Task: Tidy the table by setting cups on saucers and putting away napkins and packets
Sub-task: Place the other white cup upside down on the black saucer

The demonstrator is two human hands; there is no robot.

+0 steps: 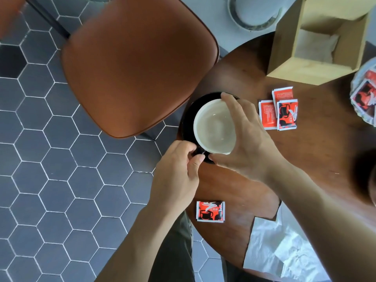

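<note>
1. An orange-brown chair seat (138, 64) stands over the grey hexagon-tiled floor (40, 159), just beside the round wooden table (240, 190).
2. The left hand (177, 171) is closed, thumb and forefinger pinching the dark handle of the cup (214, 127).
3. The cup, black outside and cream inside, sits on a black saucer (188, 119) at the table's left edge.
4. A red packet (210, 211) lies flat near the table's near edge, below the hands.
5. The right hand (250, 139) is spread over the cup's right rim, fingertips touching its far and near sides.
6. Three more red packets (278, 108) overlap right of the cup.
7. White napkins (280, 251) lie crumpled at lower right.
8. A wooden box (317, 66) holds what seems to be napkins; packets fill a dish (364, 96) at the right edge.
</note>
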